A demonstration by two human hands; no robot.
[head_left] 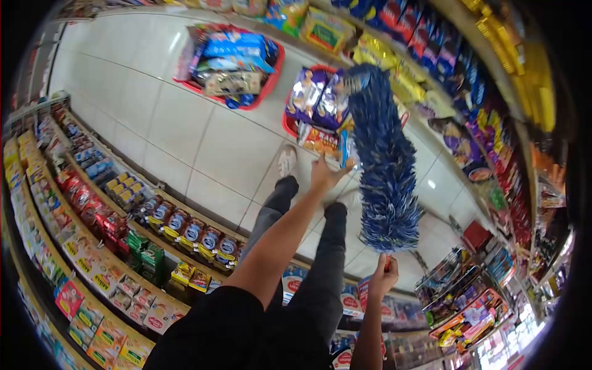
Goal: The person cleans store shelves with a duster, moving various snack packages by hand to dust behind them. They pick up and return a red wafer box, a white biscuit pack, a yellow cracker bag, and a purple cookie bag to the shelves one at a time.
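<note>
My right hand (383, 277) grips the handle of a long, fluffy blue duster (388, 166), its fingers wrapped round the end. The duster stands away from me and overlaps the shelf edge and part of a red basket (288, 125) in this view. My left hand (328, 172) reaches out with thumb and fingers apart, right at the near side of that basket. Closest to its fingertips are an orange snack packet (317, 140) and a light blue packet (347, 151). Purple and white packets (317, 98) fill the rest of the basket.
Another red basket (274, 80) full of blue packets stands on the tiled floor (166, 129). Shelves of snack bags (394, 61) line the far side. Nearer shelves (148, 296) hold boxes and jars. A wire rack (456, 296) with packets stands at the right.
</note>
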